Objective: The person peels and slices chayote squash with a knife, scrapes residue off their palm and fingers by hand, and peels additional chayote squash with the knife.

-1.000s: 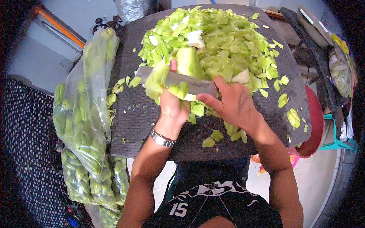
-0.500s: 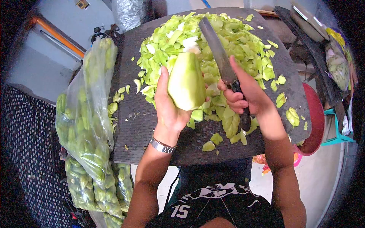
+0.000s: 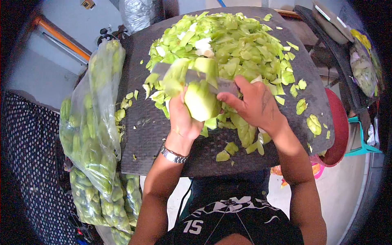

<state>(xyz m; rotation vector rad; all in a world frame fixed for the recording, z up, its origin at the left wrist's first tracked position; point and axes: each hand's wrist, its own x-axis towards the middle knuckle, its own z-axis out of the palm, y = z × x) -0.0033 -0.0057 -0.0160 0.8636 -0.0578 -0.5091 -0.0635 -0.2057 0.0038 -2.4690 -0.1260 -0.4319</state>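
Note:
A pale green, peeled-looking chayote [image 3: 201, 102] rests in my left hand [image 3: 183, 116], its fingers curled around the underside. My right hand [image 3: 256, 104] grips a knife [image 3: 223, 85], the handle hidden inside the fist. The blade lies sideways across the top of the chayote, pointing left, and is partly covered by green flesh. A slice or peel [image 3: 174, 75], blurred by motion, hangs at the blade on the left. Behind both hands is a large heap of green peelings and slices [image 3: 241, 45] on the dark woven tabletop [image 3: 159, 151].
Clear plastic bags of chayotes [image 3: 92, 134] stand along the table's left side. A red tub [image 3: 338, 126] and a turquoise stool [image 3: 359, 136] are at the right. Loose peelings [image 3: 313, 124] lie near the right edge. A bagged bundle [image 3: 362, 73] sits at far right.
The knife has swung from upright beside the chayote to flat across its top. My right hand has moved slightly left and turned over. A piece now stands apart at the blade.

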